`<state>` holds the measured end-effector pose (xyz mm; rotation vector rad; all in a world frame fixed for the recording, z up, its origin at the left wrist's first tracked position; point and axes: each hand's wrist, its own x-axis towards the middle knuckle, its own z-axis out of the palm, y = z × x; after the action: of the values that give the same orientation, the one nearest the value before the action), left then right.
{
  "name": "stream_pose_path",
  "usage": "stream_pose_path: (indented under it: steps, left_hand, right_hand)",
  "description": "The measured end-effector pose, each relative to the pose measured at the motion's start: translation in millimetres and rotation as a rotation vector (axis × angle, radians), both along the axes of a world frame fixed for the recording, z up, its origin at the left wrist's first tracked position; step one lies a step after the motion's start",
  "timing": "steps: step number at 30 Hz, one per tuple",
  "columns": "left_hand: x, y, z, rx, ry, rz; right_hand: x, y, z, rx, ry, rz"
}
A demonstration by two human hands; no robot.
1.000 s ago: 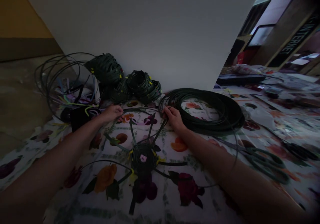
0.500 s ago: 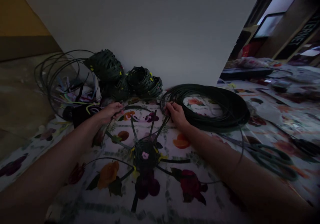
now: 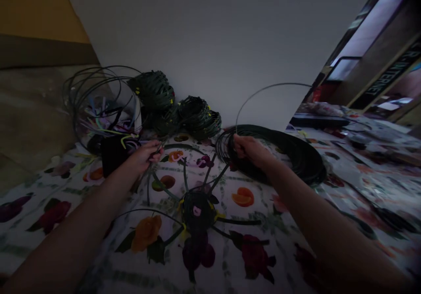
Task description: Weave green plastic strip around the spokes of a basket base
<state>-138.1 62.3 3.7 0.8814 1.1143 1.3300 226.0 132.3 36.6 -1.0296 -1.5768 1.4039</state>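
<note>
A dark woven disc (image 3: 196, 210) with several dark spokes lies on the flowered cloth (image 3: 98, 224) in front of me. My left hand (image 3: 144, 155) is closed on a thin dark strand that runs over the spokes. My right hand (image 3: 247, 147) is raised a little and pinches a thin strand (image 3: 263, 89) that arcs up and to the right from the big dark coil (image 3: 289, 154). The coil lies flat just right of that hand.
Several small dark woven baskets (image 3: 177, 110) are stacked against the white wall. Loose wire loops and coloured strips (image 3: 98, 110) sit at the back left. Cluttered items (image 3: 362, 123) lie at the far right.
My right hand has lifted off the cloth and drawn a strand up out of the coil. My left hand has stayed near the spokes. The view has shifted slightly left.
</note>
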Motion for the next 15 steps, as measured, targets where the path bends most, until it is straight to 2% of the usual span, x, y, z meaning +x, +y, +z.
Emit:
stream_pose_path:
  steps: [3,7,11,13,15]
  left_hand:
    - [-11,-4,3.3,0.054,-0.048,0.031]
    - [-26,-10,14.3,0.143,-0.103,0.078]
    - [-31,-16,22.3,0.180,-0.143,0.099]
    - [-30,-17,22.5,0.175,-0.154,0.099]
    - [-28,-16,20.3,0.159,-0.157,0.095]
  right_hand:
    - [-7,-1,10.8,0.039,-0.259,0.102]
    - [-24,1,18.6,0.031,-0.249,0.217]
    - [-44,7,17.9,0.047,-0.302,0.288]
    - [-53,13,14.4,0.121,-0.347,0.275]
    - [-62,21,9.0,0.295,-0.300,0.132]
